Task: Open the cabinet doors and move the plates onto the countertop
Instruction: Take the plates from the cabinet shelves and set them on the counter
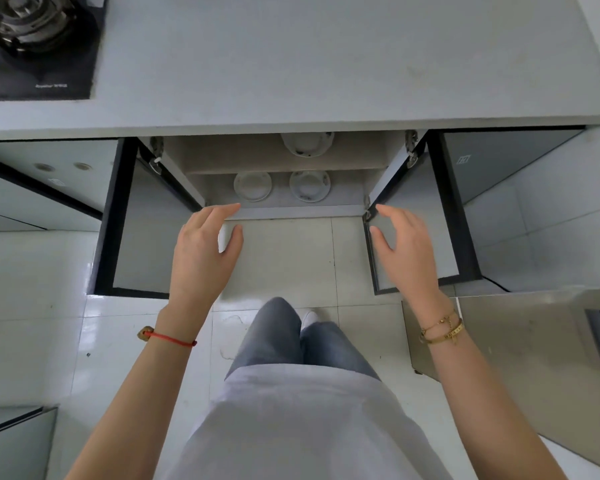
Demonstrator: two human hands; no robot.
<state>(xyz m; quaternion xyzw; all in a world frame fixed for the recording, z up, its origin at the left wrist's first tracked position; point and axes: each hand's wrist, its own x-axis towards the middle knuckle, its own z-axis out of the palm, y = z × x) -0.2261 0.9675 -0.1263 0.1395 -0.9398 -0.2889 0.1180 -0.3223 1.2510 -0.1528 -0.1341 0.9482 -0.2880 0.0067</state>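
Both cabinet doors stand swung out toward me: the left door (142, 230) and the right door (444, 216). Inside, two white plates lie side by side on the lower shelf, one at the left (252, 186) and one at the right (309, 186). A third white dish (307, 143) sits on the upper shelf, partly hidden under the grey countertop (326, 57). My left hand (205, 251) hovers in front of the cabinet's bottom edge, fingers apart, holding nothing. My right hand (409, 251) mirrors it beside the right door, also empty.
A black gas hob (39, 43) occupies the countertop's far left. Neighbouring cabinet fronts flank the open one. A steel panel (520, 358) lies on the white tiled floor at the right. My legs and a white shoe (309, 318) stand before the cabinet.
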